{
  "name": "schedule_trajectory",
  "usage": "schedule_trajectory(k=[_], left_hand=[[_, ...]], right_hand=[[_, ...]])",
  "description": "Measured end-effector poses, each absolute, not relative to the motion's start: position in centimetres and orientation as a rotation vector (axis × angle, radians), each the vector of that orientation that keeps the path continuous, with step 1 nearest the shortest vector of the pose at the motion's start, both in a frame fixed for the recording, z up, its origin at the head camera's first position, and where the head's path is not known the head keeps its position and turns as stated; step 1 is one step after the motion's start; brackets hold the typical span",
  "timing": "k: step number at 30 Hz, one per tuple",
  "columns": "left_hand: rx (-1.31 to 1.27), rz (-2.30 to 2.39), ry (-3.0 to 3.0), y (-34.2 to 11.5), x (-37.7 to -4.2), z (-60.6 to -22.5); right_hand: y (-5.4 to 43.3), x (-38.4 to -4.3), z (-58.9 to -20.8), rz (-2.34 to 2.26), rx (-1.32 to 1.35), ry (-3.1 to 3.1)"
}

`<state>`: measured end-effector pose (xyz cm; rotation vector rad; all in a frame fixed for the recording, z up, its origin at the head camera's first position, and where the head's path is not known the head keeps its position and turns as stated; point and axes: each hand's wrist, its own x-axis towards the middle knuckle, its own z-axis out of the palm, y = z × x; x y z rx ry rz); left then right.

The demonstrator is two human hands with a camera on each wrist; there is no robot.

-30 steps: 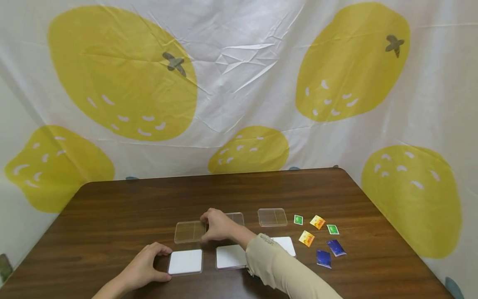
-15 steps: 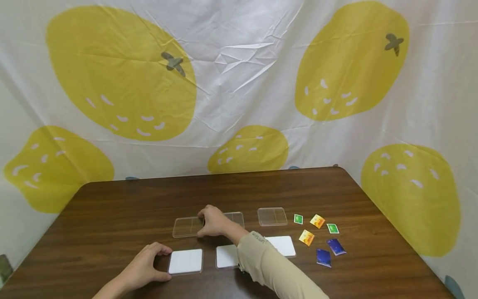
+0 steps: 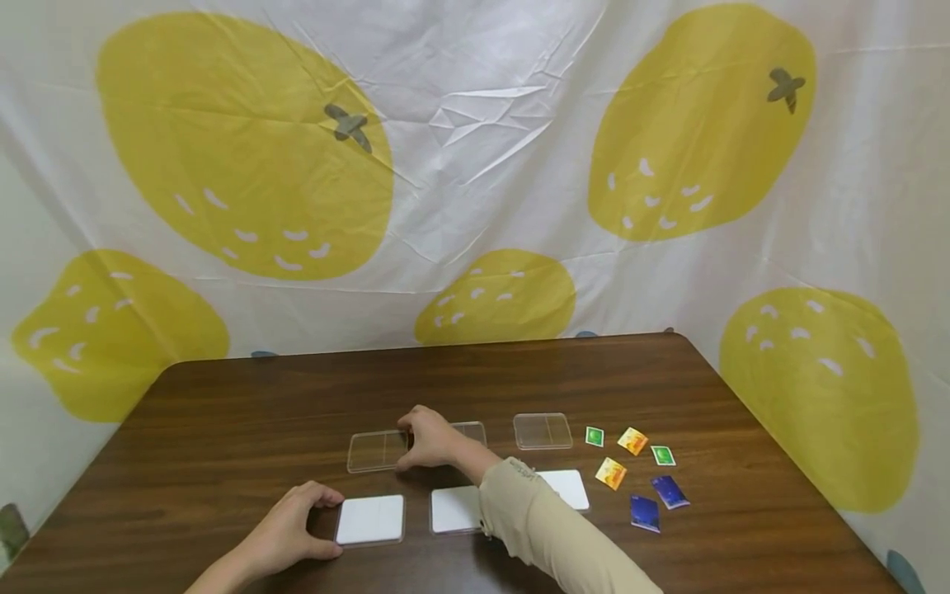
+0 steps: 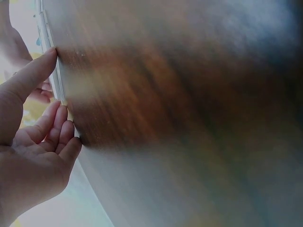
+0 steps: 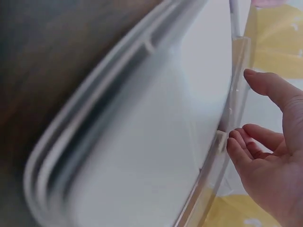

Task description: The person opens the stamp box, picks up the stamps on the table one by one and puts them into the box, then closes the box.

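Left of the near row, my left hand (image 3: 300, 528) holds the left side of a shallow clear plastic case (image 3: 371, 520) with a white insert. Its thumb is at the near corner and its fingertips are at the far one. My right hand (image 3: 430, 437) reaches across to a clear empty lid (image 3: 367, 452) with a divider line. Thumb and fingers span that lid's right end, and the hand covers part of it. In the right wrist view the white-filled middle case (image 5: 156, 142) fills the foreground, with the thumb and fingertips at the clear plastic edges beyond.
A second lid (image 3: 472, 431) lies partly behind my right wrist and a third lid (image 3: 540, 431) farther right. My sleeve (image 3: 549, 520) covers part of the right case (image 3: 570, 488). Several small green, orange and blue packets (image 3: 644, 513) lie right. A lemon-print cloth (image 3: 505, 190) hangs behind the table.
My right hand has slid the left lid slightly away toward the table's far side, level with the other lids, and has since stayed there. My left hand has not moved.
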<state>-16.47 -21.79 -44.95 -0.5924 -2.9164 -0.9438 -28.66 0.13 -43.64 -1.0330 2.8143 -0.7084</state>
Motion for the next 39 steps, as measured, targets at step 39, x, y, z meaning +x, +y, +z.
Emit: schedule_trajectory(k=[39], left_hand=[[-0.879, -1.15, -2.79, -11.8, -17.5, -42.9]], right_hand=[[16.7, -21.3, -41.8, -1.082, -1.133, 2.744]])
